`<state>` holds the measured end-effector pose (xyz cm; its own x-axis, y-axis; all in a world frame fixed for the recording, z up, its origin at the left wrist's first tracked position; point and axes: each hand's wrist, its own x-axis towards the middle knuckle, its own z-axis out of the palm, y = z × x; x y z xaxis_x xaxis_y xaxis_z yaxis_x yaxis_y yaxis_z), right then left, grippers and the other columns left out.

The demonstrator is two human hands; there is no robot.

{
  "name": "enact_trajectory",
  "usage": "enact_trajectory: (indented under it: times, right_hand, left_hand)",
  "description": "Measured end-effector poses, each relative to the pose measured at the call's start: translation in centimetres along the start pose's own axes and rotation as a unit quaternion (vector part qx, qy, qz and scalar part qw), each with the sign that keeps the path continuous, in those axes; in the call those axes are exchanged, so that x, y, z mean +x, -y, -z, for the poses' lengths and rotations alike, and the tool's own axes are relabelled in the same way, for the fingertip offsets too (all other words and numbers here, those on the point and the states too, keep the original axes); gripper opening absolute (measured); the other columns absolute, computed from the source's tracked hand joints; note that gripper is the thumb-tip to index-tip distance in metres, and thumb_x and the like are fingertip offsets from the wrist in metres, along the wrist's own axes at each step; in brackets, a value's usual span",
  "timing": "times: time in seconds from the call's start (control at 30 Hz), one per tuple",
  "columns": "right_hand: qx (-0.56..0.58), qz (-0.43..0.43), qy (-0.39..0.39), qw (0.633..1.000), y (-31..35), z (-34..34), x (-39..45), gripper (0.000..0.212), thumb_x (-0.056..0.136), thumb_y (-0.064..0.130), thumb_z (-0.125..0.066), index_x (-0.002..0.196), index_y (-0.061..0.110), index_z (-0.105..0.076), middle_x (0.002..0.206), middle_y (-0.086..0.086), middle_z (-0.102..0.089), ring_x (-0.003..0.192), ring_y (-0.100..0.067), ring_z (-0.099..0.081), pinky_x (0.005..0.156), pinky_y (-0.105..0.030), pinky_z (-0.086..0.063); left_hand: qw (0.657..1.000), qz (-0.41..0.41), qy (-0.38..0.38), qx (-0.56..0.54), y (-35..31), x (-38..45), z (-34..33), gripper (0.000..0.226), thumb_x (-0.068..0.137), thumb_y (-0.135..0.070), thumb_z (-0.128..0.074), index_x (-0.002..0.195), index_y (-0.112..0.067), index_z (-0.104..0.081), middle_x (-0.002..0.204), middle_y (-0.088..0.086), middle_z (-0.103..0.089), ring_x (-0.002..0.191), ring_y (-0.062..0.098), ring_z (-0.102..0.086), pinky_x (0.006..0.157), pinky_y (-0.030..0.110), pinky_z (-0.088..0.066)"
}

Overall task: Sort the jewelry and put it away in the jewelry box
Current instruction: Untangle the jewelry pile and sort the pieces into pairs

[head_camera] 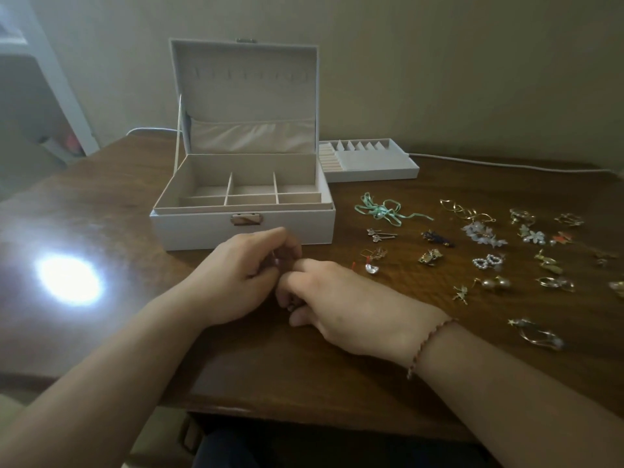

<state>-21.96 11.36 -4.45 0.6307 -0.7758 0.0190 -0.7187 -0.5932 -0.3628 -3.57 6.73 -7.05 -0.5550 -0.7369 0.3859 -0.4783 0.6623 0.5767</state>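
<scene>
Before open jewelry box (236, 228), both hands' fingers (287, 246) pinch small item.

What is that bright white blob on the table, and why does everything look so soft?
Head view: the blob is glare reflecting off the polished table; the room is dim, so the jewelry at right looks blurred; the wide lens bends the table's edges.
</scene>
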Motion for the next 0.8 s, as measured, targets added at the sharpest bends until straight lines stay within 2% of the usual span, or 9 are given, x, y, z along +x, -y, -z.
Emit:
enact_trajectory:
  times: [0.17,0.33,0.5,0.7,0.8]
  right_hand:
    - [-0.017,0.034,-0.018,0.999,-0.1,-0.4,-0.4,0.022,0.091,0.007,-0.062,0.103,0.024,-0.057,0.108,0.006,-0.050,0.090,-0.008,-0.054,0.074,-0.026,-0.052]
    - [-0.036,0.053,-0.029,0.998,0.0,-0.6,-0.7,0.018,0.093,0.008,-0.057,0.105,0.021,-0.058,0.107,0.001,-0.053,0.092,-0.015,-0.054,0.075,-0.033,-0.052]
    - [-0.071,0.052,-0.044,0.995,0.5,-1.0,-1.2,0.020,0.096,0.009,-0.050,0.113,0.017,-0.056,0.111,-0.004,-0.050,0.100,-0.021,-0.051,0.079,-0.039,-0.052]
    - [-0.089,0.047,-0.074,0.992,0.7,-0.9,-1.8,0.027,0.092,0.001,-0.049,0.114,0.017,-0.055,0.109,-0.005,-0.050,0.099,-0.021,-0.048,0.075,-0.034,-0.048]
    - [-0.088,0.027,-0.072,0.993,0.5,-1.0,-1.7,0.031,0.091,0.003,-0.048,0.117,0.018,-0.051,0.112,-0.005,-0.047,0.102,-0.020,-0.045,0.079,-0.037,-0.050]
  left_hand:
    - [1.000,0.004,-0.023,0.003,0.5,0.0,0.0,0.034,0.077,-0.029,-0.043,0.106,-0.036,-0.060,0.089,-0.018,-0.062,0.081,0.015,-0.063,0.068,0.033,-0.052]
    - [1.000,0.007,-0.024,0.014,0.6,0.0,0.0,0.034,0.079,-0.027,-0.045,0.108,-0.037,-0.060,0.088,-0.023,-0.059,0.076,0.017,-0.061,0.065,0.036,-0.051]
    - [0.999,0.010,-0.028,0.027,0.7,-0.2,0.1,0.036,0.080,-0.013,-0.051,0.107,-0.033,-0.063,0.088,-0.021,-0.059,0.073,0.019,-0.060,0.064,0.041,-0.052]
    - [0.999,0.012,-0.026,0.040,0.6,-0.2,0.3,0.036,0.080,-0.012,-0.050,0.105,-0.034,-0.063,0.085,-0.021,-0.057,0.070,0.017,-0.056,0.061,0.030,-0.047]
    - [0.999,0.016,-0.024,0.045,0.5,-0.1,0.3,0.035,0.079,-0.014,-0.050,0.103,-0.034,-0.064,0.083,-0.019,-0.057,0.072,0.018,-0.058,0.062,0.034,-0.048]
